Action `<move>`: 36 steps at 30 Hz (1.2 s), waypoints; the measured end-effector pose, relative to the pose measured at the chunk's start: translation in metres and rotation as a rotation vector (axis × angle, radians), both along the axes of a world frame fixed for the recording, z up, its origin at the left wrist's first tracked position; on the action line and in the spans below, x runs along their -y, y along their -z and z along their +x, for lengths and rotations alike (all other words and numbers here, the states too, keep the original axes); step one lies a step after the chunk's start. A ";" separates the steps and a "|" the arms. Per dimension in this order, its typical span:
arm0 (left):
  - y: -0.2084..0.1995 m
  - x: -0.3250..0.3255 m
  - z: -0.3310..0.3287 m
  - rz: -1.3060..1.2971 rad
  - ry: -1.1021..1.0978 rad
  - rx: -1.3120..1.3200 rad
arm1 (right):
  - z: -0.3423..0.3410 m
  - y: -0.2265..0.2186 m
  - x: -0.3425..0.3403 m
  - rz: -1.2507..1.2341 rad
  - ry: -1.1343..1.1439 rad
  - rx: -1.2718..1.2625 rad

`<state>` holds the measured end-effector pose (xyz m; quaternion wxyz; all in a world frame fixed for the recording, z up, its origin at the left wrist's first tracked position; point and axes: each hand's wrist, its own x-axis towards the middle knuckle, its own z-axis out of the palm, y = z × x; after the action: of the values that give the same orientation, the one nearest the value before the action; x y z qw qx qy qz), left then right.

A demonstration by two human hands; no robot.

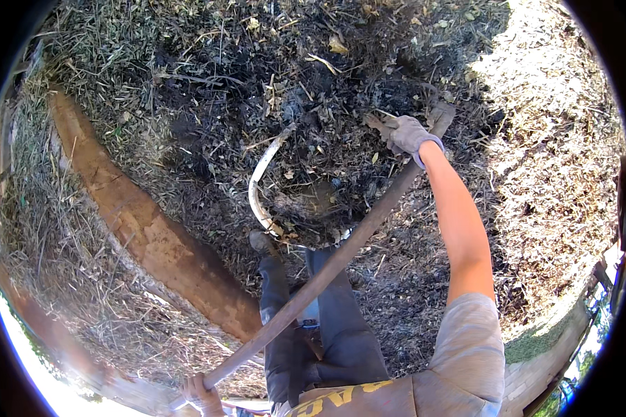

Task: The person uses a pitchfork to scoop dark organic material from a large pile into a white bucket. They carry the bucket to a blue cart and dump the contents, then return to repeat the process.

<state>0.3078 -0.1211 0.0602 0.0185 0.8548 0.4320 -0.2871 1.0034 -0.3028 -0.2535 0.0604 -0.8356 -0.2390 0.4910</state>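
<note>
We had the pole (327, 267) slung diagonally across the view, low L to upper R, passing over the legs (348, 326) in dark trousers. Up top, we saw the R hand (407, 135), in a greyish glove, its fingers clenched round the pole nr the upper end, R arm stretched well out. Down at the btm edge, the L hand (203, 396) had its fingers wrapped round the lower end, a touch blurred. Two hands, one pole, both gripping!

Just past the R glove we spotted a flat brown piece (442, 118); blur and shade were poor there, so we couldn't say for sure whether it belonged to the pole. In the middle, nr the shoe (261, 242), a curved white strip (261, 177) stood out against dark mulch (209, 160), apart from the pole.

Over on the L, we had a brown plank (142, 215), bent-looking, running from upper L down twd the legs, w/ dry straw (62, 278) beyond it. Far R, bright sun hit pale litter (549, 167).
</note>
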 end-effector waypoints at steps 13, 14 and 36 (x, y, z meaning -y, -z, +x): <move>-0.039 -0.024 -0.057 -0.048 -0.003 0.085 | -0.146 -0.293 0.104 0.684 1.125 -0.046; -0.045 -0.023 -0.062 -0.018 0.015 0.125 | -0.167 -0.315 0.110 0.741 1.193 -0.012; -0.202 0.045 -0.025 -0.140 0.631 -0.117 | -0.937 -0.240 0.427 -0.232 1.797 0.736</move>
<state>0.2827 -0.1659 0.2624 -0.0375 0.9251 0.1257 -0.3564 0.0662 -0.7297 -0.0140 0.2510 -0.8081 0.5328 -0.0088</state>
